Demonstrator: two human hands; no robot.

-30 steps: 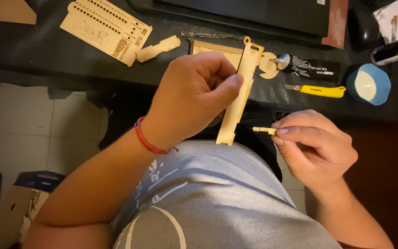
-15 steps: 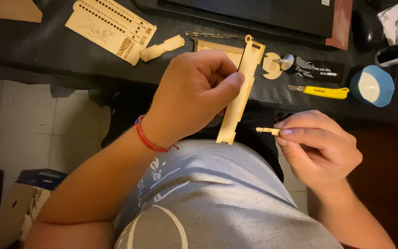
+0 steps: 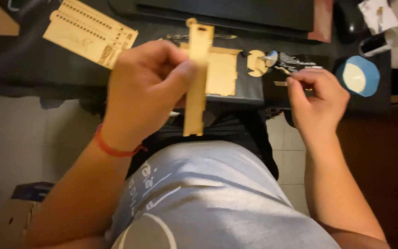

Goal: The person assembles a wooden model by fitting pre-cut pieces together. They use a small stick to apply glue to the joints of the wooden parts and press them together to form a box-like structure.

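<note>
**Long wooden strip held upright over the lap, small piece pinched at the desk edge**

We cannot make out much of what the right hand (image 3: 318, 99) carries: a small pale wooden piece (image 3: 280, 83) juts out from its fingertips, and the rest is hidden behind the curled fingers. The picture is soft with motion, so the fine notches on the wood are hard to read. Our left hand (image 3: 146, 92) covers the middle of the long wooden strip (image 3: 197, 78), and the far edge of the dark desk (image 3: 33, 69) runs out of the top of the view. A white bottle with a dark cap (image 3: 388, 37) is cut off at the upper right corner.

The left hand is closed around the strip, thumb pressed on its front face, with a red cord bracelet (image 3: 111, 146) at the wrist. The strip stands nearly upright, its lower end hanging over our dark shorts and its tabbed top end rising above the knuckles. The right hand is well apart from it, to the right, pinching the small piece at the desk's near edge.

Behind the strip a flat wooden panel (image 3: 222, 71) lies on the desk. A perforated wooden sheet (image 3: 90, 32) lies at the upper left, and a blue and white round lid (image 3: 358, 76) sits just beyond the right hand.
</note>
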